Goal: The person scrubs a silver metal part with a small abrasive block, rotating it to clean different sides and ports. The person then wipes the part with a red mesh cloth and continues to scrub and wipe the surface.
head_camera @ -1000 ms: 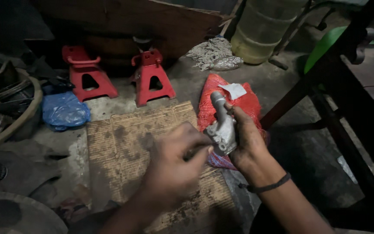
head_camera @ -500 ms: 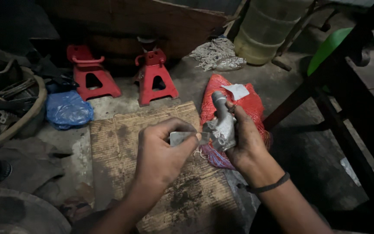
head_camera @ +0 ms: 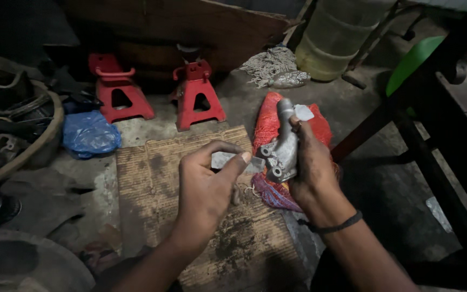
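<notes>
Concrete floor [head_camera: 255, 103] fills most of the frame, dim light. A worn cardboard sheet [head_camera: 152, 178] is laid flat on it at centre, stained dark toward the bottom. At top right a pale translucent drum [head_camera: 336, 38] is seen; contents can't be told. A dark desk frame [head_camera: 433, 92] runs down the right edge w/ a green plastic piece [head_camera: 406, 67] behind it. Two red jack stands [head_camera: 117, 92] and [head_camera: 197, 94] are stood upright at upper centre-left, near each other but apart. A crumpled blue plastic bag [head_camera: 90, 135] is lying at left, just beside the cardboard's upper left corner. A red mesh sack [head_camera: 268, 124] is lying right of centre, partly hidden by the hands; a white scrap [head_camera: 304, 112] is seen on it, contents not visible. A mop head [head_camera: 268, 62] is at top centre.

The grey metal housing w/ pipe stub [head_camera: 282, 154] is held above the sack, right of centre. Its long axis is nearly upright, tilted slightly; stub pointed to the top of the frame, ported body toward the bottom. Right hand [head_camera: 312, 173] is clamped round its right side, thumb up along the stub. Left hand [head_camera: 209, 189] is closed, pinching a small flat grey piece [head_camera: 225, 160] btwn thumb and fingers, its right end touching or just beside the housing; which can't be told.

Vs. 0.5 s ago: housing is raised a little and stood more upright, stub now overlapping the white scrap. Flat piece is held about as before.
</notes>
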